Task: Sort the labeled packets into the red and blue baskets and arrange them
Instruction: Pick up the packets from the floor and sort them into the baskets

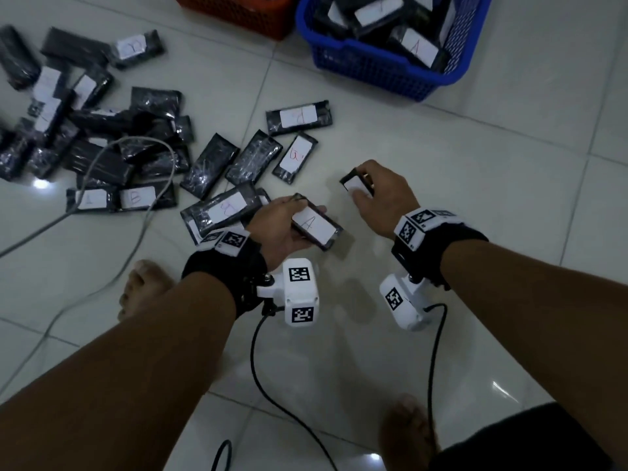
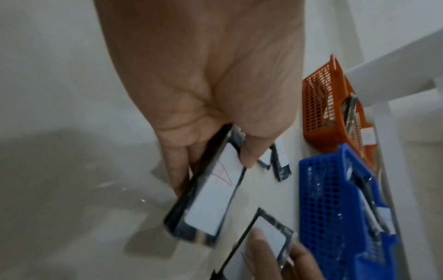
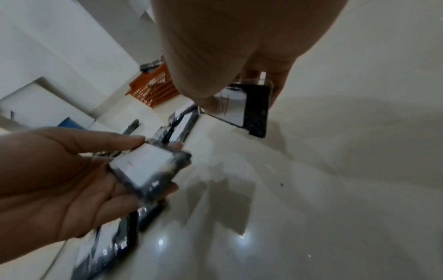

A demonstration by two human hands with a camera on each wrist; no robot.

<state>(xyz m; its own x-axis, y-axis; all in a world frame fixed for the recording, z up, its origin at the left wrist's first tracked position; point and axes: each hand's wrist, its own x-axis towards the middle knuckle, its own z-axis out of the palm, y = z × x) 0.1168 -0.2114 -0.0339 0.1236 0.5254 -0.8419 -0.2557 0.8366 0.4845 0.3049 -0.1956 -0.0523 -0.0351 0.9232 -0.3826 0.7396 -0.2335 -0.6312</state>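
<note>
Black packet marked A (image 1: 316,226) lies in the left hand (image 1: 278,229), thumb on top, fingers under. Right hand (image 1: 380,195) pinches another packet (image 1: 355,183) just right of it. Blue basket (image 1: 384,68) sits upper right, red basket (image 1: 238,11) beside it, loose packets (image 1: 102,130) at left.

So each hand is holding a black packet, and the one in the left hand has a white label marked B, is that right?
Not quite. The packet in the left hand has a white label marked A, not B; the head view shows the letter plainly, and the left wrist view shows it in red. The rest holds: the right hand also holds a black packet.
</note>
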